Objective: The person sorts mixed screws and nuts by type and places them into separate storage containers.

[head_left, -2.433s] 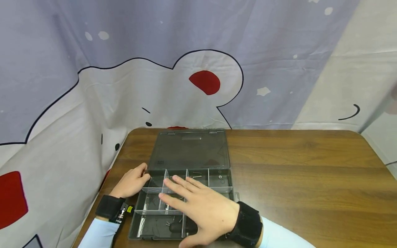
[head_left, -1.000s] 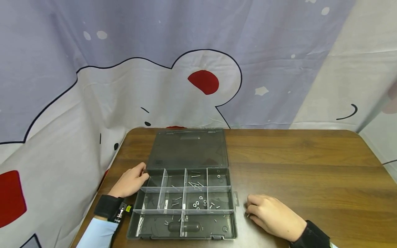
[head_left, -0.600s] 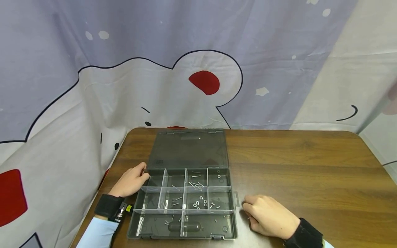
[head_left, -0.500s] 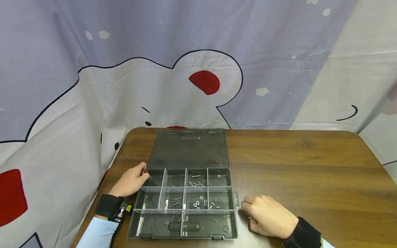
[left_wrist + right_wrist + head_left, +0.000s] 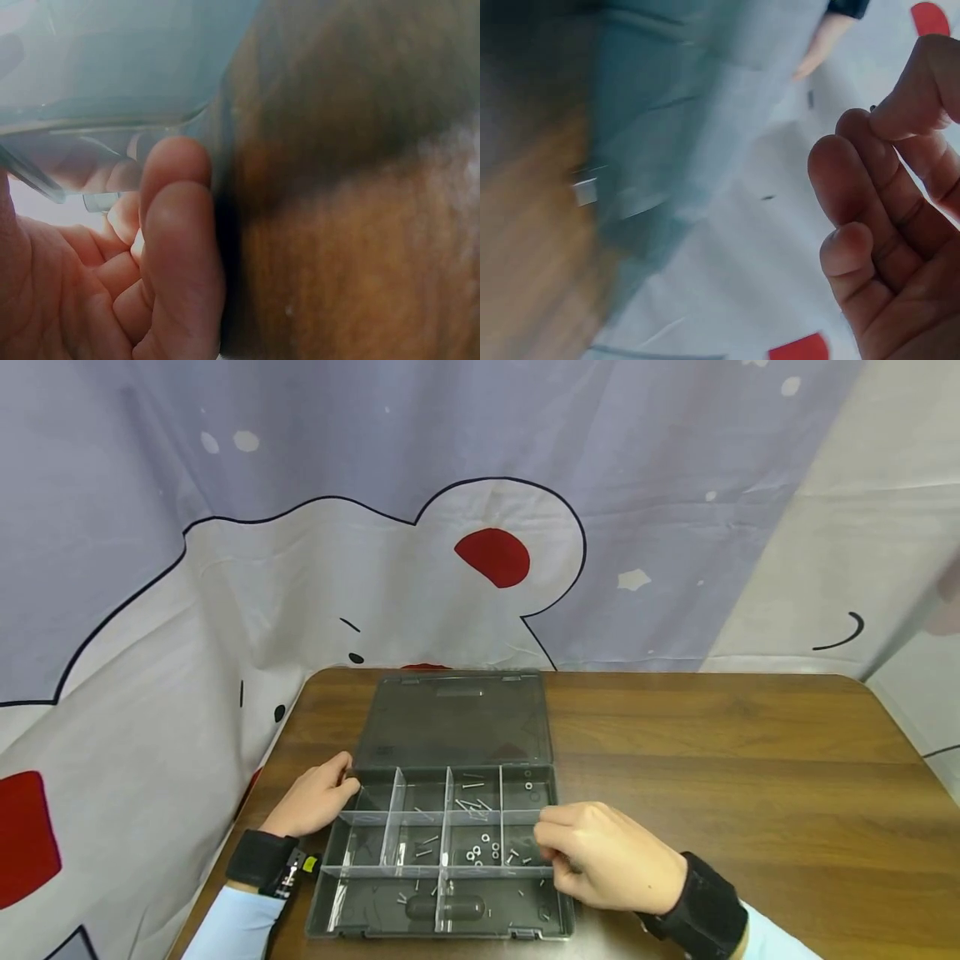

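Observation:
A grey see-through compartment box (image 5: 360, 910) lies on the table with its lid (image 5: 457, 718) laid back. Inside are silver screws (image 5: 474, 808), nuts (image 5: 476, 852) and other small metal bits. My left hand (image 5: 311, 797) holds the box's left side near the hinge; in the left wrist view its fingers (image 5: 180, 247) lie against the plastic edge. Over the box's right edge is my right hand (image 5: 611, 860), thumb and fingertips together. In the right wrist view they pinch a tiny screw-like piece (image 5: 872, 109); only its dark tip shows.
The brown wooden table (image 5: 720, 760) extends to the right of the box. A patterned cloth (image 5: 300, 585) hangs behind and to the left of it. A catch (image 5: 527, 933) sits on the box's front edge.
My right hand was spread above the box, then moved to the table on its right, with a thin silver piece at its fingertips. Now it is back over the box's right edge. The left hand stays.

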{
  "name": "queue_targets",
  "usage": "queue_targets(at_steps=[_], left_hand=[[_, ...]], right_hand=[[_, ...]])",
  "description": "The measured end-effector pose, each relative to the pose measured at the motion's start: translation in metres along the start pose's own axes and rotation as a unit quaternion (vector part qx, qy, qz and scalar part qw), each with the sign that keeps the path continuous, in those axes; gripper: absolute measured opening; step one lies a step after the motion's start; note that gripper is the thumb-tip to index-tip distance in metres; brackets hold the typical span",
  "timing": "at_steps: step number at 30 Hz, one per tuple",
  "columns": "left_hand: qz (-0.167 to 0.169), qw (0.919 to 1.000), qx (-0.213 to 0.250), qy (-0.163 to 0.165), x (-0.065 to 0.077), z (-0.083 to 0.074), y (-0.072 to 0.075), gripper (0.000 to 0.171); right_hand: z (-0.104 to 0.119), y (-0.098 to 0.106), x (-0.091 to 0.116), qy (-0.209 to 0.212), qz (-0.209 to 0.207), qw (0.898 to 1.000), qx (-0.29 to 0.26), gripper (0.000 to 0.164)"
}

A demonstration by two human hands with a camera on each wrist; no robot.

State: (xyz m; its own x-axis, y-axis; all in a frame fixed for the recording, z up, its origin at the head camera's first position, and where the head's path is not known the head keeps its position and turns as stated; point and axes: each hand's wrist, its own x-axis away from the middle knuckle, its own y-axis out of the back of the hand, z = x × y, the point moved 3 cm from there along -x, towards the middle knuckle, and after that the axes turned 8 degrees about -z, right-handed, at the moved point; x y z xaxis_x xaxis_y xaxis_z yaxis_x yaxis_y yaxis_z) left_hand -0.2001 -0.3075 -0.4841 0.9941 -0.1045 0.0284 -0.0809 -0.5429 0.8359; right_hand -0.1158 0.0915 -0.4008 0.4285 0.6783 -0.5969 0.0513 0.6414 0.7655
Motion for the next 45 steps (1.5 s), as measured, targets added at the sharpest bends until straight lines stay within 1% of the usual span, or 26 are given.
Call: queue_targets(at_steps=[6,10,14,17,21,27,28,29,30,31,33,34,35,36,38,42,45], left_hand=[[0.002,1.0000,0.003,0.003,0.001,0.000,0.000,0.014],[0.000,1.0000,0.003,0.002,0.001,0.000,0.001,0.014],[0.001,1.0000,0.003,-0.001,0.001,-0.001,0.001,0.013],[-0.001,1.0000,0.002,-0.002,0.000,-0.002,0.001,0.013],[-0.006,1.0000,-0.001,-0.006,-0.001,-0.001,0.001,0.013],[-0.007,0.9999,-0.002,-0.008,0.000,-0.001,0.001,0.012],[-0.005,1.0000,-0.001,-0.006,0.000,-0.001,0.001,0.012],[-0.004,1.0000,-0.001,-0.006,0.000,-0.001,0.001,0.012],[-0.003,1.0000,-0.001,-0.006,0.000,-0.001,0.001,0.012],[-0.002,1.0000,0.000,-0.004,0.000,-0.001,0.001,0.011],[-0.001,1.0000,0.000,-0.002,0.000,-0.002,0.001,0.010],[-0.001,1.0000,0.000,-0.002,0.000,-0.002,0.001,0.010],[-0.002,1.0000,0.000,-0.002,0.000,-0.002,0.001,0.009],[-0.003,1.0000,0.001,-0.001,-0.001,-0.002,0.001,0.009],[-0.005,1.0000,0.001,-0.002,-0.001,-0.002,0.001,0.009],[-0.006,1.0000,0.000,0.000,-0.001,-0.002,0.001,0.009],[-0.004,1.0000,-0.001,0.000,-0.001,-0.002,0.000,0.010]], right_hand=[[0.017,-0.013,-0.046,0.059,0.000,0.998,0.010,0.030],[0.029,-0.030,-0.070,0.078,0.019,0.997,0.010,0.027],[0.042,-0.047,-0.087,0.097,0.044,0.994,0.006,0.022],[0.050,-0.058,-0.096,0.109,0.057,0.992,-0.001,0.019],[0.059,-0.068,-0.102,0.121,0.067,0.990,-0.010,0.016],[0.067,-0.078,-0.106,0.140,0.067,0.988,0.012,0.016],[0.068,-0.079,-0.106,0.139,0.072,0.988,0.016,0.014],[0.069,-0.080,-0.105,0.136,0.086,0.987,0.024,0.013],[0.069,-0.081,-0.103,0.132,0.109,0.985,0.032,0.022],[0.069,-0.082,-0.101,0.127,0.132,0.982,0.039,0.039],[0.069,-0.084,-0.095,0.112,0.180,0.976,0.049,0.078],[0.068,-0.084,-0.092,0.107,0.199,0.972,0.056,0.096],[0.068,-0.085,-0.089,0.103,0.214,0.969,0.063,0.108],[0.067,-0.085,-0.087,0.099,0.220,0.968,0.067,0.113],[0.067,-0.084,-0.084,0.095,0.215,0.969,0.075,0.117],[0.062,-0.078,-0.078,0.088,0.200,0.973,0.080,0.114],[0.054,-0.070,-0.069,0.070,0.187,0.978,0.064,0.111]])
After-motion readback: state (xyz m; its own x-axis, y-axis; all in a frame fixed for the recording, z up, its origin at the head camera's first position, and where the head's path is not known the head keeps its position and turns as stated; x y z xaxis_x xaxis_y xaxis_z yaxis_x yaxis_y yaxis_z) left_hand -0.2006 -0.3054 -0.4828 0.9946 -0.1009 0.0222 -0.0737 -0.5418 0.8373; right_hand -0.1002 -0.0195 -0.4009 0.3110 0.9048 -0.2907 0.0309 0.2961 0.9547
